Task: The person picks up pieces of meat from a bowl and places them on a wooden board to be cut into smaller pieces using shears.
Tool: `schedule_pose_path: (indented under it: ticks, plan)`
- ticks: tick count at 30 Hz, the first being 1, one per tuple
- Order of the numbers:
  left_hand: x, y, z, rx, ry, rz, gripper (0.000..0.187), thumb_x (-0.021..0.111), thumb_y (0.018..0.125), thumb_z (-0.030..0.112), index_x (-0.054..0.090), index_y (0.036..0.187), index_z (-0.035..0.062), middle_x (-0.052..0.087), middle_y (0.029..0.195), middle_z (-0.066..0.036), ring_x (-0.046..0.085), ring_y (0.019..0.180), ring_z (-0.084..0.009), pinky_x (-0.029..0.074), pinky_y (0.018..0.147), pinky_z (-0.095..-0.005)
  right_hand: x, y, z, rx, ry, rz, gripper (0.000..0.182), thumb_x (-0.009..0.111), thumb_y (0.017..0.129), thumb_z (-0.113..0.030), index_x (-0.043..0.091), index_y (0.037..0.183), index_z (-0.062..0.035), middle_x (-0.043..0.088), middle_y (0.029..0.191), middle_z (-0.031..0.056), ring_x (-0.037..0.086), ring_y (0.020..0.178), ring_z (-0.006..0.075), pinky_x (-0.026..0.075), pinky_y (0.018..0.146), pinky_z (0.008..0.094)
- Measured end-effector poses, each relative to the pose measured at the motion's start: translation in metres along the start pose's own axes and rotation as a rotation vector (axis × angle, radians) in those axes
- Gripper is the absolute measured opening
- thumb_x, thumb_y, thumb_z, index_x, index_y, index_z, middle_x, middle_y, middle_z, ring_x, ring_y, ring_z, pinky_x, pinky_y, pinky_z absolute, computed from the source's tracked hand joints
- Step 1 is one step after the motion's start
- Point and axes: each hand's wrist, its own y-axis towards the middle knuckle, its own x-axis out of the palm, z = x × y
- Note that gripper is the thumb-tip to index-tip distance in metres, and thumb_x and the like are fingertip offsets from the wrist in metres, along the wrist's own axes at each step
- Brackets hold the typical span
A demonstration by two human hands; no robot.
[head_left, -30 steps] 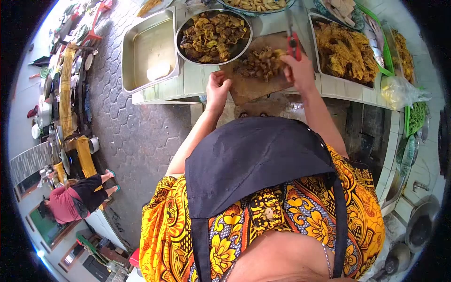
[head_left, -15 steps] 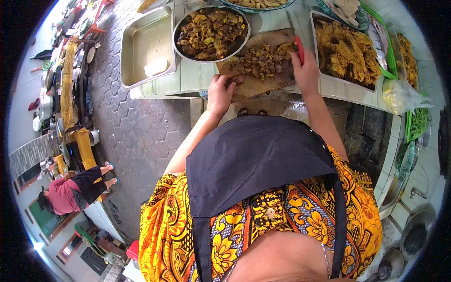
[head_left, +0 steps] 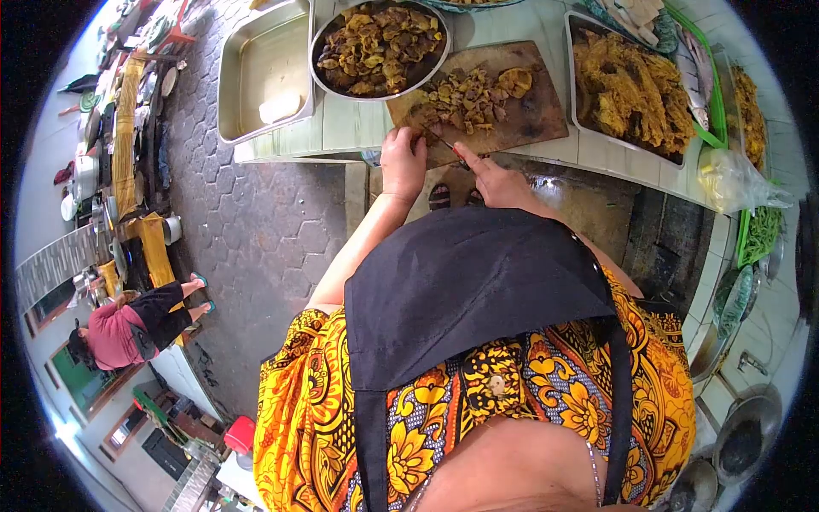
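Head camera: my right hand [head_left: 502, 182] gripped the red-handled knife [head_left: 456, 148], its blade angled toward my left hand [head_left: 403, 162], whose fingers curled at the near-left edge of the cutting board [head_left: 546, 115]; whether they pinched anything, I couldn't tell. Cut brown pieces [head_left: 471, 101] lay on the board beyond the blade. Clean slicing, I judged, called for tucked fingertips and short, steady strokes.

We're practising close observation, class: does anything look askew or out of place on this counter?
The cutting board lies askew on the counter: its near edge slants from the counter's front, and one corner seems to overhang.
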Motion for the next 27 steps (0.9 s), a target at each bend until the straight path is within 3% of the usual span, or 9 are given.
schedule_pose_path:
  ticks: [9,21,23,27]
  plan:
    - [0.002,-0.003,0.002,-0.009,0.008,0.018,0.013,0.064,0.081,0.009,0.060,0.091,0.0031,0.058,0.088,-0.017,0.056,0.085,-0.0374,0.046,0.076,-0.0433,0.004,0.006,0.005,0.075,0.021,-0.158,0.075,0.044,0.088,-0.009,0.010,0.151,-0.0307,0.061,0.103,0.0229,0.064,0.087,0.0391,0.052,0.075,0.0497]
    - [-0.005,-0.003,-0.012,0.072,0.069,-0.012,0.022,0.067,0.080,0.014,0.058,0.097,0.0035,0.055,0.094,-0.017,0.052,0.093,-0.0384,0.044,0.081,-0.0451,-0.004,0.024,-0.002,0.226,-0.069,-0.329,0.078,0.047,0.088,-0.009,0.008,0.150,-0.0365,0.063,0.081,0.0251,0.064,0.072,0.0387,0.051,0.069,0.0483]
    - [-0.006,-0.003,-0.009,0.127,0.075,-0.011,0.024,0.067,0.080,0.014,0.057,0.099,0.0036,0.054,0.095,-0.017,0.051,0.095,-0.0385,0.044,0.082,-0.0454,0.003,0.025,0.010,0.153,0.176,-0.266,0.073,0.046,0.091,-0.011,0.009,0.150,-0.0351,0.062,0.082,0.0257,0.064,0.072,0.0391,0.050,0.067,0.0478]
    - [-0.005,-0.003,-0.005,0.080,0.117,-0.022,0.027,0.069,0.077,0.015,0.056,0.098,0.0032,0.053,0.097,-0.018,0.050,0.096,-0.0378,0.043,0.083,-0.0452,0.004,0.014,0.025,0.077,0.272,-0.191,0.069,0.045,0.093,-0.013,0.012,0.150,-0.0351,0.063,0.084,0.0258,0.063,0.071,0.0396,0.049,0.065,0.0476]
